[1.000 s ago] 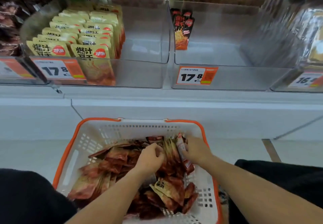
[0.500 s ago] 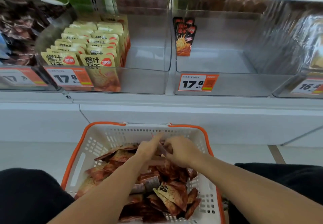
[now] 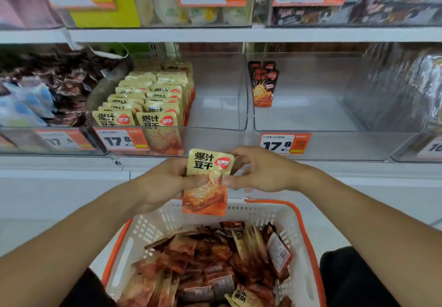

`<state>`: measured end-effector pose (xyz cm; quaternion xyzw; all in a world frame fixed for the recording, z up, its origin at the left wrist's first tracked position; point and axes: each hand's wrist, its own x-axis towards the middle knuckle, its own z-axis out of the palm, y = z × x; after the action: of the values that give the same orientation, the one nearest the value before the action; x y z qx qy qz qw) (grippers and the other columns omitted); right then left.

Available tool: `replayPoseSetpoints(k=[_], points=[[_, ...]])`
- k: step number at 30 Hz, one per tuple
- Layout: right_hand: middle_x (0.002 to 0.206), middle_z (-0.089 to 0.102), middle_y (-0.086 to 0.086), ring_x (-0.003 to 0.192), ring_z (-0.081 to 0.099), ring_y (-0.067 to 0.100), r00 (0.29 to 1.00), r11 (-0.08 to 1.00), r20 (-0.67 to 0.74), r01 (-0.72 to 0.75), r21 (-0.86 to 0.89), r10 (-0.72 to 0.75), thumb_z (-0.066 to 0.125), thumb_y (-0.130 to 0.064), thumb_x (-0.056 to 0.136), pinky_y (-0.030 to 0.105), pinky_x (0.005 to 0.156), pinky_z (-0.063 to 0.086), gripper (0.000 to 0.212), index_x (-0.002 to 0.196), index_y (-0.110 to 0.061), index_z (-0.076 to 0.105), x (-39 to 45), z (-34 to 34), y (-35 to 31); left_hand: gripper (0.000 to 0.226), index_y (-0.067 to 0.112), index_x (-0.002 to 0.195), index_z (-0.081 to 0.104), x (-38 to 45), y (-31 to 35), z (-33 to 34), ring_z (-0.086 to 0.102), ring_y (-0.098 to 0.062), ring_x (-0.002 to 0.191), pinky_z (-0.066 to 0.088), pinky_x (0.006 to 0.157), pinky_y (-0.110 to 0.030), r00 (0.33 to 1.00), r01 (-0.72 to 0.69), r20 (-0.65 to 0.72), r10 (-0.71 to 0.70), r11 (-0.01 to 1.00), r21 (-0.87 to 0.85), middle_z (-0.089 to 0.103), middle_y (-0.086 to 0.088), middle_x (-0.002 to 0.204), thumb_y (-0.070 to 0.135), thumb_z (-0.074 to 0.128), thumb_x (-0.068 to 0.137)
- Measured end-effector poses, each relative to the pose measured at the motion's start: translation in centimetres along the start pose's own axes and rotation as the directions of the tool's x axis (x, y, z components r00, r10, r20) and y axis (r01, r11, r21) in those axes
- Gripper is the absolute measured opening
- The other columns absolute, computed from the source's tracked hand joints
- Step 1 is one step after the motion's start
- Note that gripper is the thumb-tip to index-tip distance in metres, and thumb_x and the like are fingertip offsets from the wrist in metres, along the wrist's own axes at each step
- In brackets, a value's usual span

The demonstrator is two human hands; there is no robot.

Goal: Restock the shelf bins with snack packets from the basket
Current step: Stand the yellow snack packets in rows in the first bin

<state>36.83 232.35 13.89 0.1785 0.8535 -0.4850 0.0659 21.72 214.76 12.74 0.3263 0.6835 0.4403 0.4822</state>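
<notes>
Together our left hand (image 3: 165,184) and right hand (image 3: 260,170) pinch a yellow snack packet (image 3: 207,182) above the basket (image 3: 282,213); fingers hide its edges.

My head camera looks forward and slightly down, close on the shelf bins (image 3: 215,105), the basket (image 3: 308,242) just below me.

Both hands, left hand (image 3: 165,187) and right hand (image 3: 260,171), pinch an upright yellow packet (image 3: 207,182) above the basket (image 3: 282,213).
</notes>
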Motion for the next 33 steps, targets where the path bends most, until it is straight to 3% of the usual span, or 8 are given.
replayPoseSetpoints(k=[3, 6, 11, 15, 19, 22, 30, 33], points=[[0.1, 0.071, 0.001, 0.08, 0.073, 0.016, 0.995, 0.993, -0.027, 0.096, 0.065, -0.094, 0.074, -0.026, 0.089, 0.04, 0.077, 0.061, 0.029, 0.112, -0.011, 0.064, 0.2, 0.4, -0.8, 0.027, 0.018, 0.122, 0.066, -1.3, 0.1, -0.2, 0.068, -0.01, 0.107, 0.052, 0.084, -0.023, 0.993, -0.112, -0.034, 0.114, 0.991, 0.067, 0.073, 0.003, 0.116, 0.013, 0.06, 0.096], [0.09, 0.074, 0.004, 0.072, 0.072, 0.015, 0.979, 0.976, -0.095, 0.188, 0.109, -0.178, 0.072, -0.016, 0.09, 0.035, 0.071, 0.061, 0.016, 0.101, -0.007, 0.065, 0.4, 0.3, -1.9, 0.032, 0.018, 0.125, 0.063, -1.7, 0.9, -0.6, 0.066, -0.009, 0.111, 0.052, 0.091, -0.021, 0.976, -0.211, -0.026, 0.218, 0.964, 0.16, 0.072, 0.004, 0.118, 0.019, 0.061, 0.093], [0.094, 0.075, 0.0, 0.083, 0.073, 0.019, 0.888, 0.918, -0.277, 0.394, 0.045, -0.367, 0.075, -0.02, 0.088, 0.048, 0.075, 0.059, 0.017, 0.097, -0.014, 0.063, 1.3, 0.4, -4.8, 0.029, 0.015, 0.116, 0.067, -2.1, 2.6, -2.4, 0.071, -0.012, 0.097, 0.055, 0.08, -0.022, 0.901, -0.37, -0.164, 0.402, 0.908, 0.195, 0.076, 0.002, 0.104, 0.023, 0.063, 0.088], [0.087, 0.074, -0.007, 0.076, 0.071, 0.01, 0.664, 0.847, -0.568, 0.519, -0.117, -0.486, 0.074, -0.022, 0.09, 0.036, 0.065, 0.057, 0.015, 0.095, -0.027, 0.061, 3.4, 1.4, -6.5, 0.033, 0.016, 0.111, 0.064, -2.3, 2.6, -4.6, 0.067, -0.013, 0.104, 0.053, 0.087, -0.024, 0.817, -0.405, -0.332, 0.471, 0.879, 0.25, 0.073, 0.008, 0.104, 0.04, 0.069, 0.088], [0.088, 0.073, -0.006, 0.078, 0.071, 0.008, 0.48, 0.805, -0.724, 0.568, -0.174, -0.495, 0.07, -0.023, 0.093, 0.029, 0.065, 0.057, 0.012, 0.103, -0.02, 0.064, 6.0, 1.9, -7.5, 0.062, 0.016, 0.135, 0.052, -1.4, 0.9, -8.4, 0.04, -0.007, 0.123, 0.042, 0.102, -0.038, 0.62, -0.099, -0.506, 0.6, 0.699, 0.708, 0.051, 0.006, 0.13, 0.057, 0.056, 0.088], [0.088, 0.073, -0.002, 0.078, 0.071, 0.014, 0.504, 0.813, -0.681, 0.528, -0.244, -0.532, 0.068, -0.027, 0.093, 0.037, 0.066, 0.057, 0.015, 0.104, -0.018, 0.065, 8.7, 2.0, -7.6, 0.081, 0.006, 0.141, 0.046, -0.4, -0.3, -10.2, 0.035, -0.028, 0.132, 0.036, 0.107, -0.053, 0.625, 0.049, -0.463, 0.629, 0.56, 0.827, 0.046, -0.013, 0.14, 0.058, 0.044, 0.078], [0.107, 0.063, -0.002, 0.088, 0.064, 0.022, 0.641, 0.83, -0.538, 0.336, -0.445, -0.548, 0.073, -0.032, 0.088, 0.044, 0.079, 0.055, 0.032, 0.116, -0.019, 0.069, 12.7, 2.9, -7.0, 0.078, 0.012, 0.145, 0.043, 0.6, -0.5, -10.7, 0.027, -0.028, 0.137, 0.029, 0.112, -0.051, 0.634, 0.086, -0.496, 0.593, 0.583, 0.808, 0.04, -0.01, 0.146, 0.047, 0.052, 0.076], [0.11, 0.053, -0.001, 0.1, 0.058, 0.02, 0.672, 0.828, -0.505, 0.321, -0.459, -0.541, 0.061, -0.037, 0.097, 0.044, 0.087, 0.053, 0.034, 0.126, -0.019, 0.067, 13.3, 3.3, -7.6, 0.078, 0.012, 0.145, 0.044, 0.6, -0.6, -10.8, 0.03, -0.029, 0.135, 0.031, 0.111, -0.051, 0.625, 0.071, -0.496, 0.603, 0.588, 0.805, 0.041, -0.009, 0.145, 0.05, 0.048, 0.076]])
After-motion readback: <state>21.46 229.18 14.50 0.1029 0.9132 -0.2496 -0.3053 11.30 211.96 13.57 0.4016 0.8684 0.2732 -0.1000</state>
